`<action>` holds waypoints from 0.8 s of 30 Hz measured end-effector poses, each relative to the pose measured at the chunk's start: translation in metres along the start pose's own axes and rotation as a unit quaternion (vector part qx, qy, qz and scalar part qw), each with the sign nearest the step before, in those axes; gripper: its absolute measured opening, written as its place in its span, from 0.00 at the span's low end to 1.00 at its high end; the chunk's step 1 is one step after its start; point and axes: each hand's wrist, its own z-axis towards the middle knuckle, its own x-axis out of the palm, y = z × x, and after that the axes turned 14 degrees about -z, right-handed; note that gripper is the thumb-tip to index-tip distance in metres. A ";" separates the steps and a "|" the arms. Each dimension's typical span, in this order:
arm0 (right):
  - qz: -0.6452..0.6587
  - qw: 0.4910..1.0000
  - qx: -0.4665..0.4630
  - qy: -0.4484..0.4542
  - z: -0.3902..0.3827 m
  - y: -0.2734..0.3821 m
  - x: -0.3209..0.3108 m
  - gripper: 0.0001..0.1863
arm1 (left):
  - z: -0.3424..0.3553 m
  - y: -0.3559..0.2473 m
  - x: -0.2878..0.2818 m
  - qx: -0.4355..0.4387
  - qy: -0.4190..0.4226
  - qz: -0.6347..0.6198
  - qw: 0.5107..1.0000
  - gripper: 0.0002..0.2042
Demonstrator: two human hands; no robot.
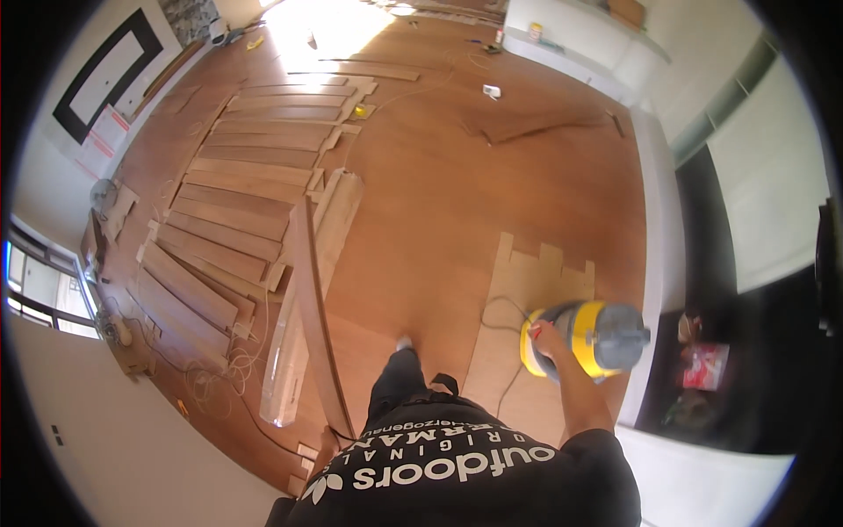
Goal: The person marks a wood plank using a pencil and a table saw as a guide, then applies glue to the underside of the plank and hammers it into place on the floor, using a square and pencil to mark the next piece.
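My right hand (548,340) is closed on the top of a yellow and grey canister vacuum cleaner (586,332), out to my right above the floor. Low at my left side, my left hand (328,442) is at the near end of a long wooden floorboard (314,307) and appears closed around it. My body partly hides those fingers. The board slants away from me, crossing over a long plastic-wrapped bundle (286,373). A thin cord (511,386) trails on the floor beside the vacuum.
Rows of loose floorboards (233,193) lie to the left, with tangled cable (211,386) near them. Light-coloured sheet pieces (536,272) lie by the vacuum. A dark-topped counter (716,290) runs along the right. A fan (104,195) stands at the left wall; a small white object (492,91) lies far off.
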 end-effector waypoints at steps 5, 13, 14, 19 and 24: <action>0.083 0.994 -0.034 -0.059 0.195 0.012 -0.069 0.08 | 0.083 -0.187 0.067 0.031 0.005 0.050 0.998 0.31; 0.030 0.975 0.114 0.187 0.266 -0.020 -0.028 0.05 | 0.198 -0.529 0.144 0.073 -0.009 0.066 0.995 0.30; -0.076 0.965 0.119 0.219 0.292 -0.015 -0.039 0.06 | 0.215 -0.572 0.154 0.081 -0.015 0.062 0.995 0.30; 0.164 0.885 0.232 0.369 0.432 0.043 -0.134 0.09 | 0.267 -0.776 0.173 0.104 -0.075 0.111 0.986 0.29; -0.008 0.987 0.146 0.065 0.749 -0.009 -0.266 0.06 | 0.326 -0.955 0.320 0.111 -0.003 0.115 0.987 0.28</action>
